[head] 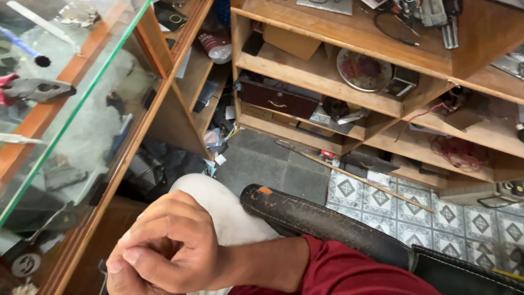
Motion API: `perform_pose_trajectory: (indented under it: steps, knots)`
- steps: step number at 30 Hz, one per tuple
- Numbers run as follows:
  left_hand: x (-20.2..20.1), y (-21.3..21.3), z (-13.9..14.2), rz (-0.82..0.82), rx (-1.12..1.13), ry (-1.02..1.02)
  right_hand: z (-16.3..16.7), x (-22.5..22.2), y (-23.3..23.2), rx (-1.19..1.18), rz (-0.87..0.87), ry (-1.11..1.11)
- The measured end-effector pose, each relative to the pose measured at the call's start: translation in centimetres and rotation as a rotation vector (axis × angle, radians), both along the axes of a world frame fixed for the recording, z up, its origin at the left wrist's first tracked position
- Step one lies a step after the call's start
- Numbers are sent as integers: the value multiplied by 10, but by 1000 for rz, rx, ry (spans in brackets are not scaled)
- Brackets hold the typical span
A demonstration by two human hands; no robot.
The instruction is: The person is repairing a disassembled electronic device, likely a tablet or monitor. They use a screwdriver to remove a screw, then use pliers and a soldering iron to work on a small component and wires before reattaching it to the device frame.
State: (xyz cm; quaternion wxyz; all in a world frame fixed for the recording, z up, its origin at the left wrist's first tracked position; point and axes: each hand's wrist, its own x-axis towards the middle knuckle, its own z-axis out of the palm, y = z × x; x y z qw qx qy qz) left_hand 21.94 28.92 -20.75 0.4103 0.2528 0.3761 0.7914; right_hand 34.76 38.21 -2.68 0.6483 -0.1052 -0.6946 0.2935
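My right hand is low in the middle of the view, curled into a fist with nothing visible in it. Its forearm in a dark red sleeve comes in from the lower right. The hand rests over my knee in light trousers, beside the worn black armrest of a chair. A glass-topped wooden counter is just left of the hand. My left hand is out of sight.
On the glass top lie grey pliers and a blue-handled tool. Ahead stand cluttered wooden shelves with a dark drawer box, a round metal plate and red wires. A thin stick lies on the patterned tile floor.
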Motion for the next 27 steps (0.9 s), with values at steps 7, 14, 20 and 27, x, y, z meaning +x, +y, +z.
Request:
perform_pose_trajectory:
  steps: [7, 14, 20, 27]
  knots:
    - [-5, -61, 1, 132, -48, 109, -13, 0, -20, 52, 148, 8]
    - [25, -121, -12, 349, -32, -80, -61, -5, -56, -222, 431, -34]
    - [28, -129, 11, 8, 318, -34, -92, -31, -79, -296, 568, -115]
    - [37, -131, 27, 316, 95, 0, -104, -65, -80, -75, 686, -401]
